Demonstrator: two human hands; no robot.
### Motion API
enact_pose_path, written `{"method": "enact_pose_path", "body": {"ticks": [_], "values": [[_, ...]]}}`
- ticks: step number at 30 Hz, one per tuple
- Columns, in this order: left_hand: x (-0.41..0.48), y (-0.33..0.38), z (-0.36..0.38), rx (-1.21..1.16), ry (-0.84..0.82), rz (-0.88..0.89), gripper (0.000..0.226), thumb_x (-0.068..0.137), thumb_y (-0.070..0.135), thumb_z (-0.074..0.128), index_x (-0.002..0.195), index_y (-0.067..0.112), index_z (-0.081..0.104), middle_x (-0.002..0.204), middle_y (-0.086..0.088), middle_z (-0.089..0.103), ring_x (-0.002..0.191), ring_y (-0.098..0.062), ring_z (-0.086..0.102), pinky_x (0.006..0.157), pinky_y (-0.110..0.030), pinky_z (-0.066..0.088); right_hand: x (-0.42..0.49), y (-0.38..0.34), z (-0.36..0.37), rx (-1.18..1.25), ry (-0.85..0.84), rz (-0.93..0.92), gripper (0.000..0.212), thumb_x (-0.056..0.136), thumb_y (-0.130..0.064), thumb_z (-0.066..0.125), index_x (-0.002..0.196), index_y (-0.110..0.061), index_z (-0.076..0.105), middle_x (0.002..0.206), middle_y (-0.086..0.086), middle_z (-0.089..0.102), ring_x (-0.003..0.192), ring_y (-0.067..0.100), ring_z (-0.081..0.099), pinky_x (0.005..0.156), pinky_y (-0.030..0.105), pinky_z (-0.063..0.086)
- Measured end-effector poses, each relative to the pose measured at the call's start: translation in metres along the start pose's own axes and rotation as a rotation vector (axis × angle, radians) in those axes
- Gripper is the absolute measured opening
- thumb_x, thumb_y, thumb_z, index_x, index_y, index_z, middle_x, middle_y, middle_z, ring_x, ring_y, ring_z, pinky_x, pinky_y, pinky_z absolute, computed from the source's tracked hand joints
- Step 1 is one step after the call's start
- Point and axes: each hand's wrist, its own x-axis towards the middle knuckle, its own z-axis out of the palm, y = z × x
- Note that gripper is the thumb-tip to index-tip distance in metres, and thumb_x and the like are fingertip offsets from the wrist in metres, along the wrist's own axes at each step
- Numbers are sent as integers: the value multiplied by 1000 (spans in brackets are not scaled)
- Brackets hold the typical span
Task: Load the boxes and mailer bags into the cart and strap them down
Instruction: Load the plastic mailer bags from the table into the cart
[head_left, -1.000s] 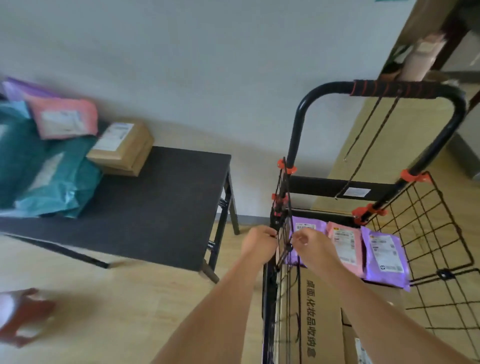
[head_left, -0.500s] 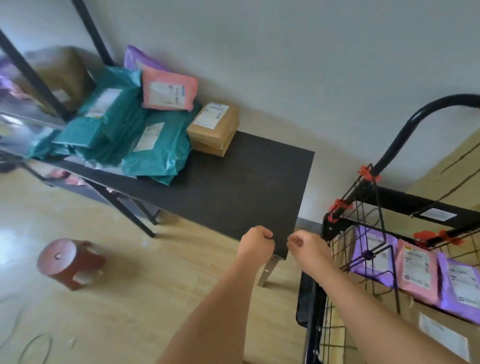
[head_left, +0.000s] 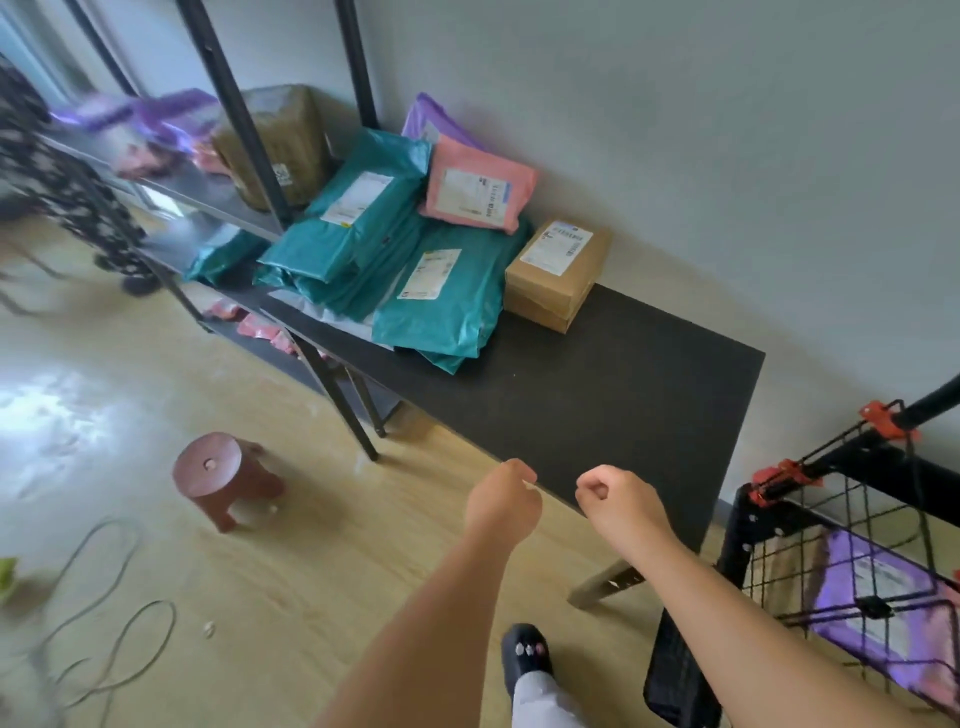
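On the black table (head_left: 623, 405) lie several teal mailer bags (head_left: 441, 306), a pink mailer bag (head_left: 475, 192) on top and a purple one (head_left: 423, 117) behind it. Two stacked cardboard boxes (head_left: 558, 273) sit beside them near the wall. The black wire cart (head_left: 831, 525) stands at the right edge with a purple mailer bag (head_left: 878, 587) visible inside. My left hand (head_left: 501, 501) and my right hand (head_left: 618, 501) hover at the table's near edge, left of the cart, both with curled fingers and holding nothing.
A metal shelf rack (head_left: 244, 119) at the left holds a wrapped brown package (head_left: 280, 140) and more mailers. A red stool (head_left: 221, 475) and a loose cable (head_left: 104, 613) lie on the wood floor. A person in patterned clothing (head_left: 57, 171) stands far left. My slippered foot (head_left: 524, 652) is below.
My view has swung left from the cart to the table. Both hands have let go of the cart's mesh side and now float in front of the table edge.
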Motion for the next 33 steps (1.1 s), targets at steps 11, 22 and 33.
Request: {"method": "enact_pose_path", "body": {"ticks": [11, 22, 33], "values": [[99, 19, -86, 86, 120, 14, 33, 94, 16, 48, 123, 28, 60, 117, 3, 63, 99, -16, 61, 78, -27, 51, 105, -90, -6, 23, 16, -106, 20, 97, -29, 57, 116, -28, 63, 105, -9, 63, 88, 8, 59, 67, 23, 46], [198, 73, -168, 25, 245, 38, 28, 95, 19, 42, 109, 28, 64, 105, 2, 66, 83, -18, 64, 70, -32, 53, 214, -178, -46, 137, 71, -219, 13, 98, -24, 55, 103, -28, 66, 90, -15, 62, 89, 10, 62, 76, 29, 51], [280, 95, -220, -161, 231, -17, 39, 87, 11, 42, 114, 27, 63, 108, 8, 66, 76, -10, 56, 51, -21, 35, 274, -233, -73, 173, 214, -208, 19, 97, -20, 55, 112, -24, 66, 95, -14, 62, 83, 3, 59, 72, 22, 49]]}}
